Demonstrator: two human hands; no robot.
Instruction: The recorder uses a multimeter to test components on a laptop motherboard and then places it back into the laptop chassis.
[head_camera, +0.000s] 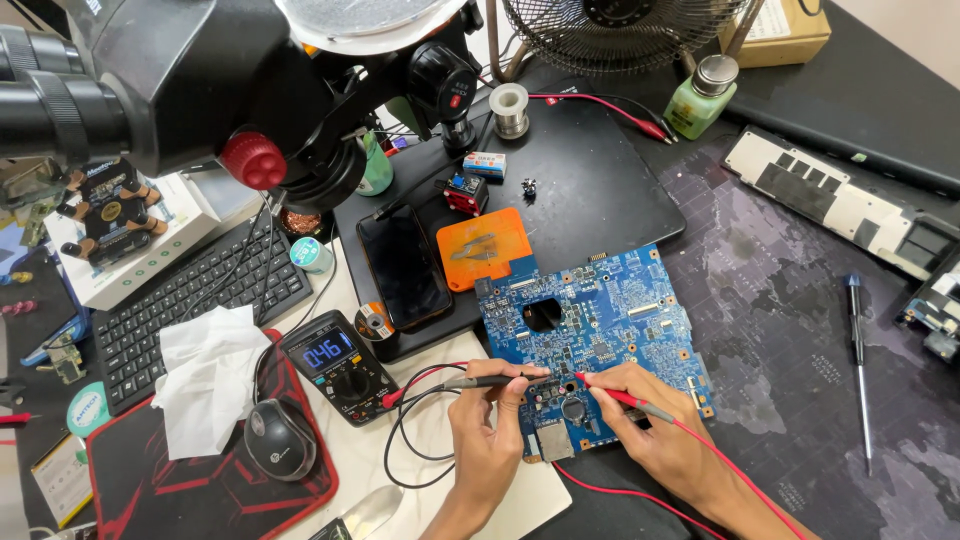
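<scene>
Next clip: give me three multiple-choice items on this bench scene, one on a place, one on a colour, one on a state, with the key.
1. Where does the multimeter lie?
A. left of the blue circuit board
B. on the keyboard
C. under the fan

2. What colour is the probe in the right hand?
A. black
B. red
C. yellow

3. What is the multimeter's screen doing?
A. dark
B. cracked
C. lit, showing digits

Key: 1 A, it sits beside the board's left edge. 2 B, the left hand holds the black probe, the right the red probe. 3 C, digits glow.
</scene>
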